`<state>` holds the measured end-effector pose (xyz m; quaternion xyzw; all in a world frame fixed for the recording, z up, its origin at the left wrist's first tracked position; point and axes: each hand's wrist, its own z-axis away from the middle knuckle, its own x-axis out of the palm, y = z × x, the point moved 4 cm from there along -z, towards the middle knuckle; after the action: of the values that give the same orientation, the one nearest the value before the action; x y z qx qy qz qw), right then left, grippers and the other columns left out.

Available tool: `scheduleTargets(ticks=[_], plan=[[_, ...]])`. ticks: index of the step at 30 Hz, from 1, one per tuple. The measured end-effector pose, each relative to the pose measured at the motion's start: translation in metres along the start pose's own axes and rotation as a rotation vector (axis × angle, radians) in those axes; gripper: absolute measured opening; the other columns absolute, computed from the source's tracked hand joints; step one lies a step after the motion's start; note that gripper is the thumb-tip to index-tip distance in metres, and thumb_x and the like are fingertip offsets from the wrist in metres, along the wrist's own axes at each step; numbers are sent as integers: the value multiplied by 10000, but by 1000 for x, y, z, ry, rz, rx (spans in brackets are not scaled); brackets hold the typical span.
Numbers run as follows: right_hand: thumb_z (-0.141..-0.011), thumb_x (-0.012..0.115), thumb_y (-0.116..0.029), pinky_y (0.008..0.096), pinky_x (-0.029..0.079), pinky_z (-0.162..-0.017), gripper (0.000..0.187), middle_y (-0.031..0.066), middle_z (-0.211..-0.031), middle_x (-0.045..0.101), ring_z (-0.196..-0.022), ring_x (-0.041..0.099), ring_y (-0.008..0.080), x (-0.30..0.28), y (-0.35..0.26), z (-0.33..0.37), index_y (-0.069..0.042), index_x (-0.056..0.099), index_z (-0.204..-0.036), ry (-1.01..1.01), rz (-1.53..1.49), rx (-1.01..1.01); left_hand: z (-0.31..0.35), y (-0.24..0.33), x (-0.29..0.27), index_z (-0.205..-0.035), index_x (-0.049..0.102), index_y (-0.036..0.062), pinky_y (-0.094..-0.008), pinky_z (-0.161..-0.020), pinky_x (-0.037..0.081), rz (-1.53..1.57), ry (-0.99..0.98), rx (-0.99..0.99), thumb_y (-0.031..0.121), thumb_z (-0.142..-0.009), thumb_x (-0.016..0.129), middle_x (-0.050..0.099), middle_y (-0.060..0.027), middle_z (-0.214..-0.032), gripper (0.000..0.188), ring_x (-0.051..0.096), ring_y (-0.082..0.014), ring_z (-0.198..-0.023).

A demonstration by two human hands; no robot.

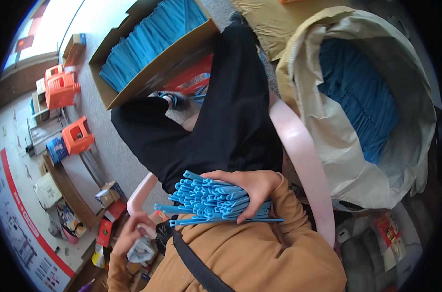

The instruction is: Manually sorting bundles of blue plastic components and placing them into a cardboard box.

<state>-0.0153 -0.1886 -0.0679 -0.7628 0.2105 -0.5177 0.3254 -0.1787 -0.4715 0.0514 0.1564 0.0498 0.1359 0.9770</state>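
Observation:
A thick bundle of blue plastic sticks with holed ends (209, 197) lies across my lap, in front of my brown top. My right hand (255, 190) is wrapped round its right part, thumb on the near side and fingers on the far side. Most ends are gathered at the left, and a few sticks poke out farther than the others. My left hand (128, 234) is down at the left, beside the pink chair armrest (142, 194), apart from the bundle. Its fingers are loosely bent and apart, with nothing visible in them.
A cardboard box (170, 63) of blue sticks stands ahead. To the right, a big white woven sack (338, 131) holds more blue sticks. Orange stools (61, 90), small boxes and a wooden shelf (72, 194) line the left side. A pink armrest also curves past my right side.

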Motion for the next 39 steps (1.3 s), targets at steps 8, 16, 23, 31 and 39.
scheduleTargets(ticks=[8, 16, 23, 31, 39], plan=[[-521, 825, -123, 285, 290, -982, 1082, 148, -1258, 410, -1171, 392, 202, -3, 0, -6, 9, 144, -1351, 55, 2, -51, 39, -50, 63, -1282, 347, 13, -324, -937, 319, -103, 92, -179, 123, -798, 572, 398, -86, -1277, 545, 405, -190, -1100], [-515, 832, -115, 275, 297, -965, 1101, 128, -1231, 423, -1145, 393, 176, -10, -5, 3, 1, 124, -1351, 87, -33, -17, 7, -13, 64, -1013, 518, -11, -276, -766, 438, -72, 439, 38, 121, -626, 730, 598, -59, -908, 460, 531, -101, -832], [-521, 828, -90, 317, 239, -1008, 1104, 123, -1345, 290, -1249, 294, 204, -5, 6, 25, -9, 111, -1356, 118, -175, 37, 17, 146, 36, -937, 498, -15, -284, -700, 457, -732, 605, 300, 123, -488, 698, 559, -123, -772, 510, 588, -224, -737], [-561, 785, -88, 276, 280, -980, 1045, 121, -1275, 382, -1161, 374, 178, 4, 10, 14, -38, 120, -1365, 33, -159, 26, -55, 134, 39, -1040, 445, -6, -390, -735, 447, -901, 197, 425, 234, -501, 765, 512, -198, -926, 671, 529, -375, -871], [-553, 800, -64, 313, 238, -999, 1109, 123, -1305, 323, -1192, 324, 187, 13, 31, 3, 4, 42, -1359, -105, -253, 24, -35, 28, 8, -1037, 448, 0, -394, -721, 466, -868, 42, 354, 284, -522, 788, 505, -168, -927, 679, 545, -352, -861]])
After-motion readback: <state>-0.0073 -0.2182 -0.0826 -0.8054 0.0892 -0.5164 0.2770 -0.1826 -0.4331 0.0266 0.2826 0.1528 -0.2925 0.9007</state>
